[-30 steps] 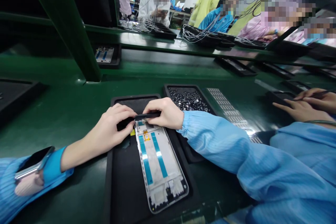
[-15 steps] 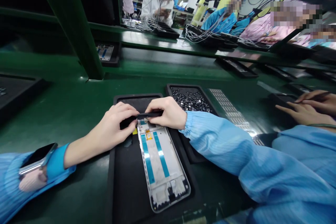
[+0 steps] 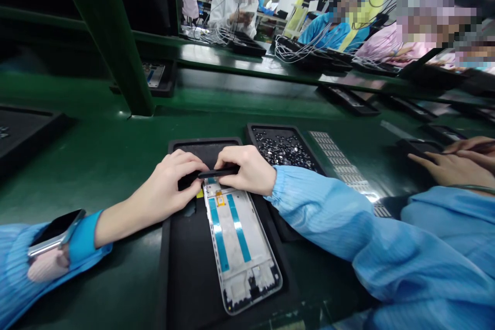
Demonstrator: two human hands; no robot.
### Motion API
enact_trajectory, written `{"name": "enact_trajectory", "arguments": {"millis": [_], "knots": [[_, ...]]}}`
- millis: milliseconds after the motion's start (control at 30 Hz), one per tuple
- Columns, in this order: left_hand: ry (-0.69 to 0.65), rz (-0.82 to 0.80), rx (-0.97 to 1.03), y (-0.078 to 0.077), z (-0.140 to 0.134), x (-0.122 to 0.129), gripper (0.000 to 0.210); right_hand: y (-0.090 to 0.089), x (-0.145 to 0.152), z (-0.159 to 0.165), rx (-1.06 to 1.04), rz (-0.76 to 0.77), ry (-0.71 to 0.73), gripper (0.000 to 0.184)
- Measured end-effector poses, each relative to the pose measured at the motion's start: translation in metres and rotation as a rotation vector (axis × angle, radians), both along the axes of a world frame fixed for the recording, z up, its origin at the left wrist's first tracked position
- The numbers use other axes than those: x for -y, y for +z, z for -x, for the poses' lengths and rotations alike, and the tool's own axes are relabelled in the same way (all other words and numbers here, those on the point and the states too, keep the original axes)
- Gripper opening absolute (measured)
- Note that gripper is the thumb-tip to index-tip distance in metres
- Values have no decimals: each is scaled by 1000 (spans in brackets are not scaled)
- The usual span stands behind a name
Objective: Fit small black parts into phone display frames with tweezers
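Note:
A silver phone frame [image 3: 240, 232] with blue strips and a small orange flex cable [image 3: 220, 199] lies at a slant on a black foam tray [image 3: 185, 268]. My right hand [image 3: 247, 167] is closed around slim black tweezers [image 3: 218, 171], held almost level over the frame's top end. At the frame's upper left corner, my left hand [image 3: 174, 180] has thumb and forefinger pinched together by the tweezers' tip. What those fingers hold is hidden. A bit of yellow [image 3: 200, 193] shows below the left thumb.
A black tray of small parts [image 3: 282, 147] stands beyond my right hand. Right of it lies a strip of labels [image 3: 340, 165]. A co-worker's hands [image 3: 452, 162] are at the far right. A green post [image 3: 112, 41] rises at the left, with another tray [image 3: 27, 134] near it.
The tweezers have tilted slightly and their tip sits a little nearer the left fingertips. Both hands stay almost in place, and the phone frame rests as before.

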State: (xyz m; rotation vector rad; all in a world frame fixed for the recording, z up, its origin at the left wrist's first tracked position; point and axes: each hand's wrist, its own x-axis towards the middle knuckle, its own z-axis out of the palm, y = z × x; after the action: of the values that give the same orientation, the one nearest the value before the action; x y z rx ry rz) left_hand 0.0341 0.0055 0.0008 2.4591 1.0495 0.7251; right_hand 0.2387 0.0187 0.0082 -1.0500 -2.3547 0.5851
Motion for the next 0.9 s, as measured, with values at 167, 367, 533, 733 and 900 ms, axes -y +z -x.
{"name": "enact_trajectory", "arguments": {"millis": [167,367,533,733,900], "knots": [[-5,32,-21,2,1,-1,25,0,4,3,133,-26,-9,7],[-23,11,14,1,1,-1,26,10,10,7,341,-56,22,5],[-64,-35,-32,-1,1,-1,27,16,0,1,263,34,89,7],[-122,-118,-74,-1,4,-3,27,10,-15,-8,8,231,23,11],[-180,-147,-127,0,3,-5,28,12,-13,-2,-8,386,-87,11]]}}
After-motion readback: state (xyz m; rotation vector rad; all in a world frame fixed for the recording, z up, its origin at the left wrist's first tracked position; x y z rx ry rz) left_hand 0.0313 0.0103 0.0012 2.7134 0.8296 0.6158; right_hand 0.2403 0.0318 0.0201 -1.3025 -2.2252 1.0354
